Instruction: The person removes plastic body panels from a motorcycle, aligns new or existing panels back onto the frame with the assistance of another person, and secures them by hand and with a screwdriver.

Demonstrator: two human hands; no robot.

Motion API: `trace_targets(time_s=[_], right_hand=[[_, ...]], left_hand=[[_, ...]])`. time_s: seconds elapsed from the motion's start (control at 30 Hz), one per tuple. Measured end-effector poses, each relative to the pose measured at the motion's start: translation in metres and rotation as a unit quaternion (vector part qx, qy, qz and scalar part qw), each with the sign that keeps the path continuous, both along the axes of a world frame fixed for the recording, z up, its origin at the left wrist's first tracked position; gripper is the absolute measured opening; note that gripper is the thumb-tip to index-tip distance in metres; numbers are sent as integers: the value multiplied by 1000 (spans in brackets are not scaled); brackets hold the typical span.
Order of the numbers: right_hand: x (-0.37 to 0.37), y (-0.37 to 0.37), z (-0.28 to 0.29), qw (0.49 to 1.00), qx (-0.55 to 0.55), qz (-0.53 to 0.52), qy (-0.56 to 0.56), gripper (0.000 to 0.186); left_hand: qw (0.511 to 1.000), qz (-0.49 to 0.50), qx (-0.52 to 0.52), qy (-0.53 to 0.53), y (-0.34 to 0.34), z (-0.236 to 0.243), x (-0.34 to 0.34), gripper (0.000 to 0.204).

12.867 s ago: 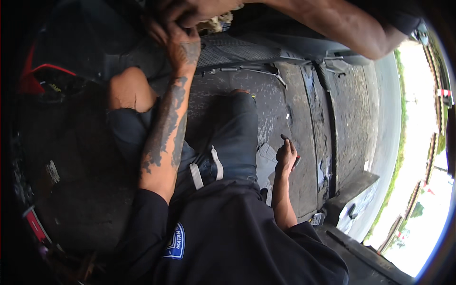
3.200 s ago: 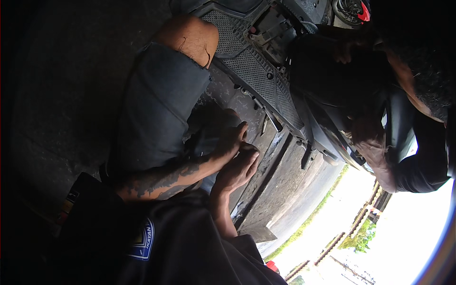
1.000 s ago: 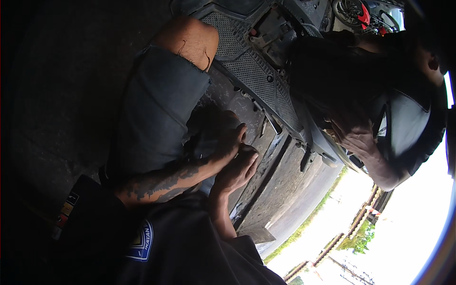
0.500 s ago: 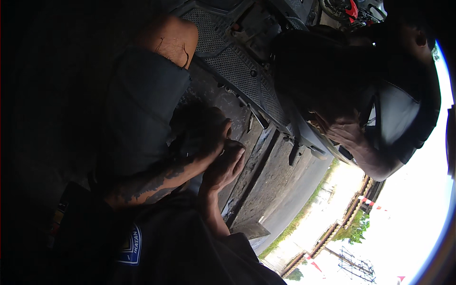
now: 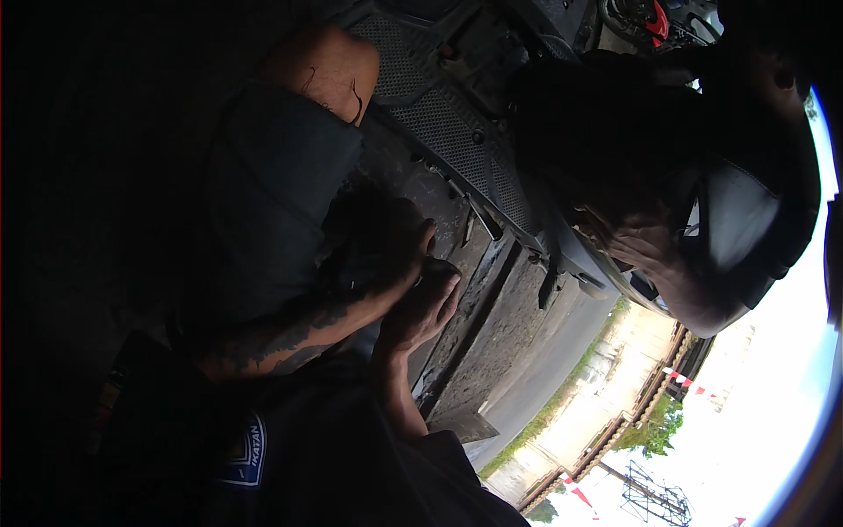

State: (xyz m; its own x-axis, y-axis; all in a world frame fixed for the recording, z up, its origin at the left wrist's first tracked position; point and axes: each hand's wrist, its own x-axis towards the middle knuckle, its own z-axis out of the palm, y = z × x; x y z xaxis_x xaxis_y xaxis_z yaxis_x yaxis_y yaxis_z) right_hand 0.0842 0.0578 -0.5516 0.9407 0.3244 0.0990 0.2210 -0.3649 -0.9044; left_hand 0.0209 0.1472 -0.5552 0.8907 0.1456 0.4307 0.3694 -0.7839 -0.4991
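My left hand [image 5: 414, 262], at the end of a patterned forearm [image 5: 316, 327], and my right hand [image 5: 426, 306] are closed and close together over my dark trouser legs. Whatever their fingers hold, if anything, is hidden. My bare knee [image 5: 334, 66] in torn dark shorts [image 5: 281, 176] is beside the grey textured footboard [image 5: 439, 140] of a scooter. Below the board's edge is a metal stand [image 5: 487, 224], a short way from my hands.
A co-worker in dark clothing [image 5: 615, 123] bends over the scooter at right, one hand [image 5: 645, 250] at its body [image 5: 597, 272]. A red-and-black motorbike [image 5: 650, 26] stands beyond. Worn planks [image 5: 479, 334], a grey road [image 5: 562, 351] and bunting [image 5: 680, 378] show at lower right.
Since the earliest frame my hands have come together and the view has swung round, with the co-worker now at right. In the last second the view shifted slightly; my hands stay together.
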Motion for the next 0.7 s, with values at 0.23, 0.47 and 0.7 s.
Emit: trace_targets(time_s=[0.23, 0.47, 0.7], right_hand=[[-1, -1, 2, 999, -19, -1, -28, 43], [2, -5, -2, 1000, 8, -8, 5, 43], [2, -7, -4, 999, 19, -12, 31, 44]], left_hand=[[993, 37, 77, 84, -3, 2, -5, 44], [992, 2, 85, 95, -2, 1, -2, 41], [982, -40, 96, 157, -10, -12, 7, 39]])
